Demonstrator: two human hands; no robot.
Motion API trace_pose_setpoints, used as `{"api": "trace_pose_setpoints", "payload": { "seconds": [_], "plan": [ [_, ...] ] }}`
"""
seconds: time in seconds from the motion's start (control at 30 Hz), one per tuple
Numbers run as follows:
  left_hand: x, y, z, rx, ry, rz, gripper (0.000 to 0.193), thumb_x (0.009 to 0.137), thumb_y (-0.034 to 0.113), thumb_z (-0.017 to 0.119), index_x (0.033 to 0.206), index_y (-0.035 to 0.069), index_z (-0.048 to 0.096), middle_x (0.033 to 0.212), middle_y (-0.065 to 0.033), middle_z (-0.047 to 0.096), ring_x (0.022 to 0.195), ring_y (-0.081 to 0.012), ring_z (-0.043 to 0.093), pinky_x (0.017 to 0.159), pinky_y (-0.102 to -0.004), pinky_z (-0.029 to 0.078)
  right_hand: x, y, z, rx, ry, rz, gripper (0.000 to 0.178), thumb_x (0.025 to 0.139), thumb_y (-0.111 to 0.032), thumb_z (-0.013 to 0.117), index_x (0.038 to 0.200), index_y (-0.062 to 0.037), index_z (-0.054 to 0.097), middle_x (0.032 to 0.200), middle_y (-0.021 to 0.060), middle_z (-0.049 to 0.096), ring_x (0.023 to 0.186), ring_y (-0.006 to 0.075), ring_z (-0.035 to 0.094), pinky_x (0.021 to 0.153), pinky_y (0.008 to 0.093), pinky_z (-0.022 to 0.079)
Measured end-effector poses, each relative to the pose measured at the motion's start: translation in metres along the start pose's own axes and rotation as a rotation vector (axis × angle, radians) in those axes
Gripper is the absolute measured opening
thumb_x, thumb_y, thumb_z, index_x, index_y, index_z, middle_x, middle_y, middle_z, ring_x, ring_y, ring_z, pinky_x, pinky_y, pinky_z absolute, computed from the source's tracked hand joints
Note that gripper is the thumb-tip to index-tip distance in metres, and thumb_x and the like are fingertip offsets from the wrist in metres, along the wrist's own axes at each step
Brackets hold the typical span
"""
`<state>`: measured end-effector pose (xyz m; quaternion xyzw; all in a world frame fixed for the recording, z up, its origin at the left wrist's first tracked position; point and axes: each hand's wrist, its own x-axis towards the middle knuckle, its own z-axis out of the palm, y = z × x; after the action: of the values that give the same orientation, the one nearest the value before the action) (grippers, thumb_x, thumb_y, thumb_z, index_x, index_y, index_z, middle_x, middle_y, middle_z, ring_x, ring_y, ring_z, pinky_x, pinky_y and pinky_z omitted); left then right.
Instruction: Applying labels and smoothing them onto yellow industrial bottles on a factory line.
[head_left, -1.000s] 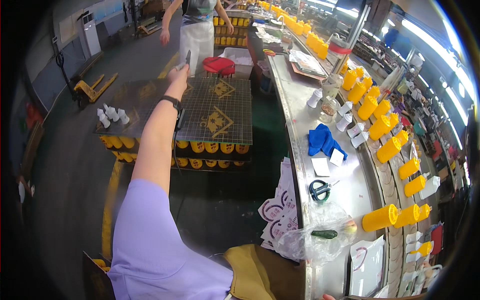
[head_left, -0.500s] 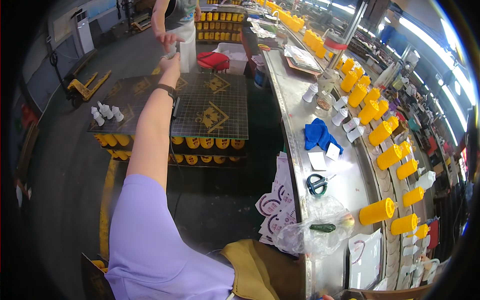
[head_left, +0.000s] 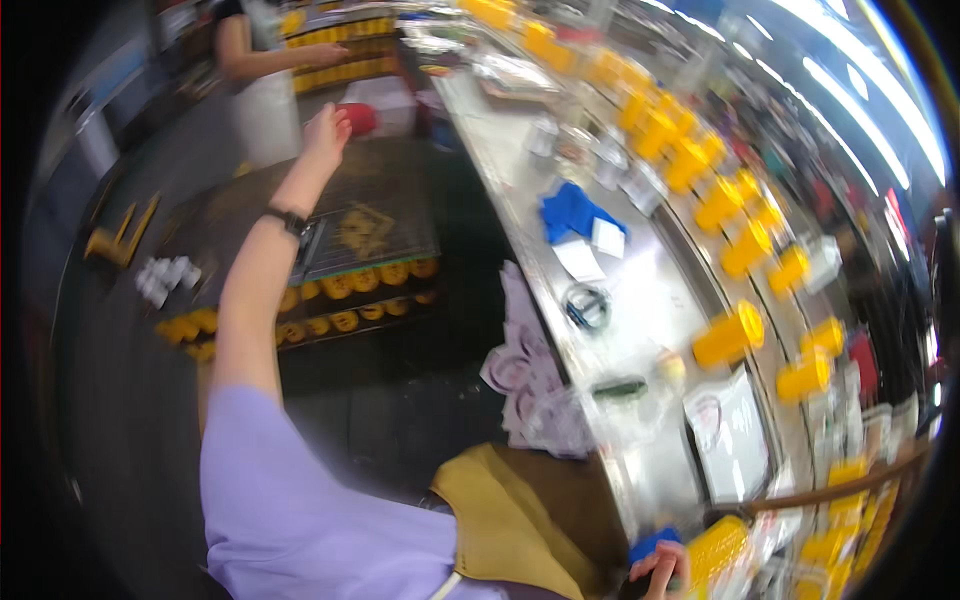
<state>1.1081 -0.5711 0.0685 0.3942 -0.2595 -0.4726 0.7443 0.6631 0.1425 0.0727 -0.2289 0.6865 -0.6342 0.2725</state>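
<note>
My left arm, in a purple sleeve with a dark watch at the wrist, reaches far forward. My left hand (head_left: 326,138) is above the far part of the dark patterned board (head_left: 405,215), in line with a red stool seat (head_left: 358,119). Motion smears its fingers, and I cannot make out anything in them. Left of my forearm, a group of white bottles (head_left: 167,278) stands on the board. My right hand (head_left: 664,572) shows only partly at the lower edge, fingers bent, beside a blue thing (head_left: 654,543) and a yellow container (head_left: 718,552). What it holds, if anything, is hidden.
A metal bench (head_left: 640,270) runs along the right with a blue cloth (head_left: 575,212), scissors (head_left: 587,307) and a plastic bag (head_left: 640,400). Yellow bottles (head_left: 728,335) line a conveyor beyond. A co-worker's arm (head_left: 285,62) is at the far left. Yellow bottles sit under the board.
The view has swung to the right and blurred. The co-worker's hand, earlier close to mine at a pale object, is now apart from it. My right hand has come into view at the bottom.
</note>
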Motion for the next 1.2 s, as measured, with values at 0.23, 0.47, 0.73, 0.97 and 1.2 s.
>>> {"api": "trace_pose_setpoints", "payload": {
  "seconds": [0.23, 0.47, 0.73, 0.97, 1.2],
  "plan": [
    [-0.346, -0.102, 0.088, 0.357, -0.931, 0.112, 0.036, 0.109, 0.020, 0.063, 0.140, 0.004, 0.059, 0.130, -0.0074, 0.068, 0.101, -0.0102, 0.062, 0.089, -0.0279, 0.051, -0.032, -0.012, -0.051, -0.084, 0.157, -0.093, 0.010, 0.098, 0.000, 0.060, 0.103, 0.0056, 0.067, 0.089, 0.0062, 0.063, 0.074, 0.0105, 0.057, 0.069, 0.0251, 0.045],
    [-0.613, -0.139, 0.106, 0.281, -1.680, 0.156, 0.055, 0.090, 0.002, 0.076, 0.142, 0.001, 0.059, 0.139, -0.0136, 0.061, 0.112, -0.0221, 0.063, 0.090, -0.0336, 0.053, -0.069, 0.004, -0.140, -0.033, 0.539, -0.241, 0.024, 0.110, -0.019, 0.060, 0.111, 0.0034, 0.069, 0.080, 0.0007, 0.059, 0.073, 0.0086, 0.054, 0.069, 0.0236, 0.043],
    [-0.750, -0.155, 0.101, 0.143, -1.997, 0.496, 0.052, 0.075, 0.014, 0.092, 0.124, 0.003, 0.075, 0.143, -0.0135, 0.062, 0.121, -0.0355, 0.062, 0.100, -0.0416, 0.053, -0.073, 0.055, -0.175, 0.130, 0.586, -0.038, 0.017, 0.106, -0.012, 0.063, 0.110, 0.0022, 0.071, 0.084, 0.0001, 0.060, 0.074, 0.0081, 0.055, 0.067, 0.0231, 0.042],
    [-0.792, -0.172, 0.087, 0.047, -1.878, 0.491, 0.043, 0.072, 0.007, 0.094, 0.112, 0.001, 0.078, 0.136, -0.0162, 0.067, 0.122, -0.0369, 0.066, 0.102, -0.0445, 0.054, -0.049, 0.080, -0.180, -0.221, 0.438, 0.045, 0.030, 0.094, -0.010, 0.078, 0.120, -0.0005, 0.067, 0.088, 0.0007, 0.061, 0.071, 0.0076, 0.052, 0.066, 0.0257, 0.043],
    [-0.798, -0.177, 0.094, -0.029, -1.791, 0.597, 0.030, 0.072, 0.001, 0.089, 0.101, 0.002, 0.081, 0.123, -0.0136, 0.074, 0.113, -0.0350, 0.071, 0.093, -0.0418, 0.061, -0.032, 0.075, -0.190, -0.306, 0.322, 0.087, 0.032, 0.091, -0.020, 0.083, 0.109, -0.0003, 0.065, 0.086, 0.0055, 0.065, 0.074, 0.0135, 0.057, 0.070, 0.0292, 0.048]
  ]
}}
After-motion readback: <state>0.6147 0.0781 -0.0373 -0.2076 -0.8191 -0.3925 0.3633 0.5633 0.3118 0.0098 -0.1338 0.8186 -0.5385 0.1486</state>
